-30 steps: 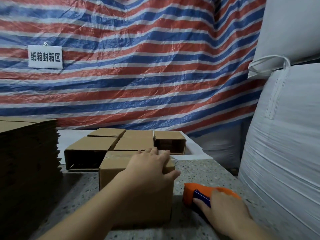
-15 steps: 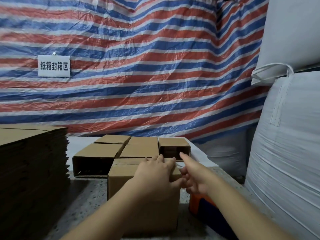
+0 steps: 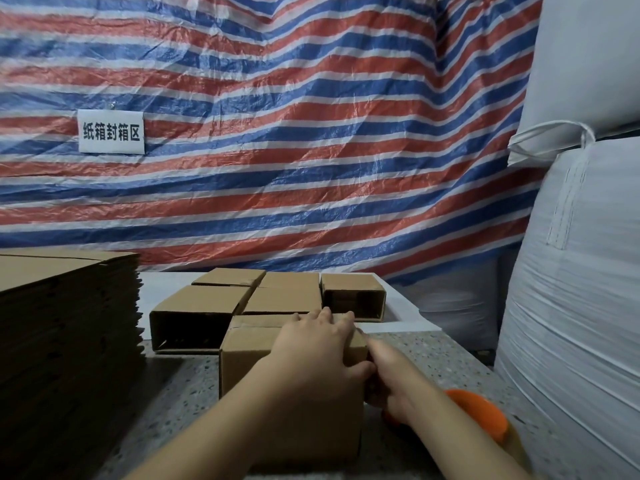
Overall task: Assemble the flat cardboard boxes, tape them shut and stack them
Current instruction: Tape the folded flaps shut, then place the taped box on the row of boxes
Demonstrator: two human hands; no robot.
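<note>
Step in hand, by my read: closing up the near box (image 3: 291, 386) before taping. It stands on the speckled table (image 3: 433, 355), lower centre of frame, flaps folded down on top w/ a seam showing toward its left.

Left hand (image 3: 318, 344) lies flat over the box top, fingers spread & fairly straight, reaching to the far edge, thumb down over the right corner; it presses the flaps down rather than gripping. Right hand (image 3: 391, 379) is at the box's right side, touching or just beside it. Its fingers run forward along that side but are partly hidden behind the left thumb, so can't tell if they pinch anything or just push.

Tape gun (image 3: 481, 419), orange, sits on the table lower right, just behind the right wrist, not held. No tape visible on the seam from this angle.

Behind the near box, mid-frame: a cluster of made-up boxes (image 3: 242, 299), two w/ open ends facing the camera, on a white sheet (image 3: 401, 313). Flat stack (image 3: 65, 327) of unbuilt blanks at left edge. Striped tarp (image 3: 311, 150) w/ a sign (image 3: 110, 131) fills the top; white sacks (image 3: 571, 271) at right.

Next move prob. calls for: left hand holding the flaps shut & box steady, right going back for the tape gun, then a straight run along the seam w/ some overlap down both ends. Box is light, so it may slide on the table if not held down. Stacking comes after.
</note>
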